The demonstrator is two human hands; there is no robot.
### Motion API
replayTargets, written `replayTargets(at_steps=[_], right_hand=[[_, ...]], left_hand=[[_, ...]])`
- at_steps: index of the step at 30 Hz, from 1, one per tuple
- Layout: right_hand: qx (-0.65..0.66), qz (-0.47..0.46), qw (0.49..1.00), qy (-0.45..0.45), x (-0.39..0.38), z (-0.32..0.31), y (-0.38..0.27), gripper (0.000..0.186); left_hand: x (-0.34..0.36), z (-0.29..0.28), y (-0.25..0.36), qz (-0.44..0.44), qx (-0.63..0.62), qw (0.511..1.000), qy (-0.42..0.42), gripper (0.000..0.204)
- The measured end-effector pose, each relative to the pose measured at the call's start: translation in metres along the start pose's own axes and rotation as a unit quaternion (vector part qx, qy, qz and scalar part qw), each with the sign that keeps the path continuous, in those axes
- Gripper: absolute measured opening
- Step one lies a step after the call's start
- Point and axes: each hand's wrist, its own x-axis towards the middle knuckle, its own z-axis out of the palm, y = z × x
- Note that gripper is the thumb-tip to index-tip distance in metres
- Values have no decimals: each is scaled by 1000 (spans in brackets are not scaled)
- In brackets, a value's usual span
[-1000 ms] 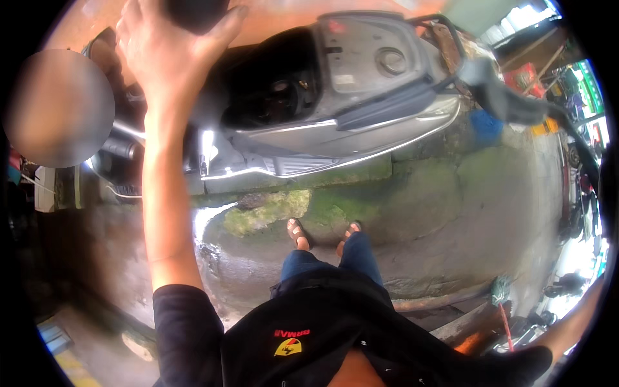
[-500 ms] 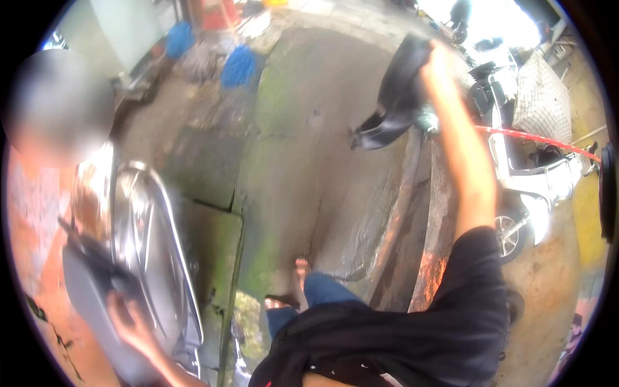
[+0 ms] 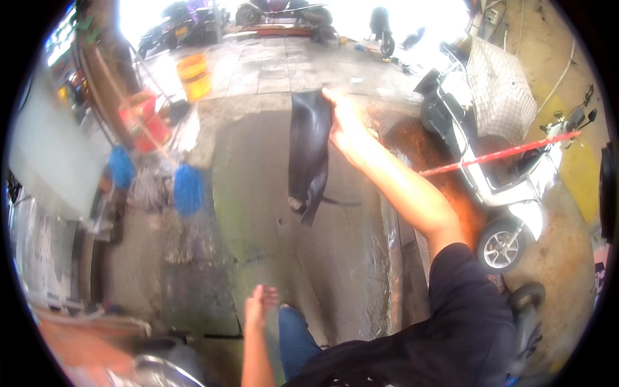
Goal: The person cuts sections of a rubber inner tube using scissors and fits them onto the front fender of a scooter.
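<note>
Out in front of me, my right hand (image 3: 348,129) grips the upper corner of a long black piece (image 3: 309,145) with a smooth, slightly shiny surface. It hangs down over the wet concrete, its lower end narrower and ragged; whether it is rubber or plastic I cannot tell. A thin dark strand sticks out to the right near its bottom. Lower down, close to my knee, my left hand (image 3: 259,304) is raised with its fingers apart and nothing in them. Some motion blur softens its outline.
A white scooter (image 3: 525,213) stands at the right, with a red pole (image 3: 496,157) across it and a checked cover (image 3: 500,90) behind. Blue mop heads (image 3: 188,189), a red bucket (image 3: 145,119) and a yellow bucket (image 3: 195,77) are at the left. Parked motorbikes (image 3: 284,13) line the far side.
My view has swung up and left. The left hand has come off the grey panel at the left and moved to the middle. The black piece now hangs straighter in my right hand.
</note>
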Motion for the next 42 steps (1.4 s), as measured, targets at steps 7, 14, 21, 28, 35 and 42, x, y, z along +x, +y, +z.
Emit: replayTargets(at_steps=[7, 14, 21, 28, 35, 42], right_hand=[[11, 84, 996, -23, 119, 13, -118, 13], [54, 72, 992, 94, 249, -122, -168, 21], [76, 0, 962, 262, 426, -133, -163, 8], [45, -17, 941, 335, 590, -100, -261, 6], [100, -93, 911, 388, 703, -162, -338, 14], [75, -191, 861, 466, 795, -208, -406, 10]], left_hand=[[148, 123, 96, -227, -383, 892, -80, 125], [356, 144, 302, 11, -572, 801, -177, 52], [423, 286, 517, 93, -341, 925, -140, 38], [529, 426, 677, 80, -398, 909, -97, 40], [682, 564, 780, 85, -307, 933, -169, 40], [756, 724, 918, 37, -354, 910, -211, 41]])
